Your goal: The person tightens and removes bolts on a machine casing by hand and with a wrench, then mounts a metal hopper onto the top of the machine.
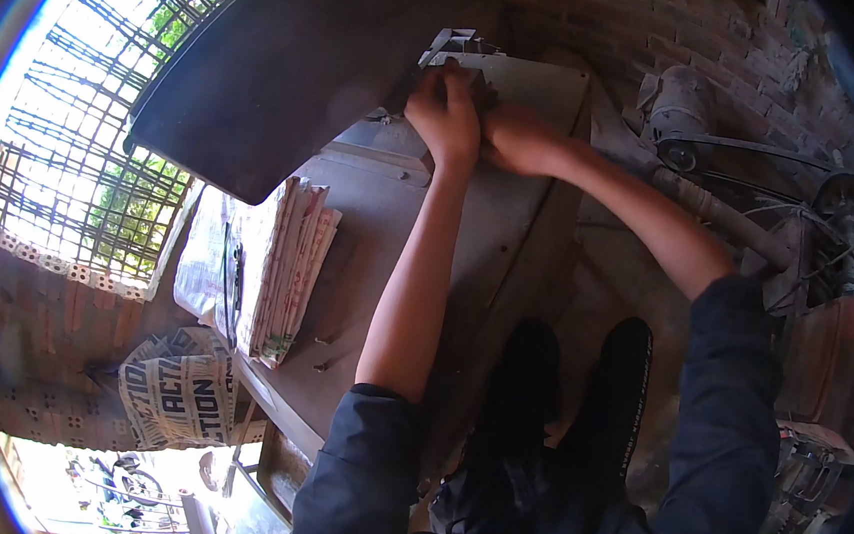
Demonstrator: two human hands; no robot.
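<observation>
My left hand (444, 118) is at the far end of the metal worktable (482, 211), its fingers curled closed at a small dark block (475, 80). Close beside it on the right, my right hand (517, 140) is bent inward with its fingers closed. Shadow and the hands themselves hide what the fingers grip. A large dark panel (272, 64) with a curved edge reaches from the upper left to just beside my left hand. Behind the hands stands a light metal bracket (455, 40). A metal bar (381, 151) lies fixed across the tabletop near my left wrist.
A stack of folded sacks (291, 271) lies on the table's left side. A printed sack (182, 388) hangs below the barred window (86, 140). To the right are a dusty motor (682, 116), a drive belt (757, 147) and a pulley (846, 200).
</observation>
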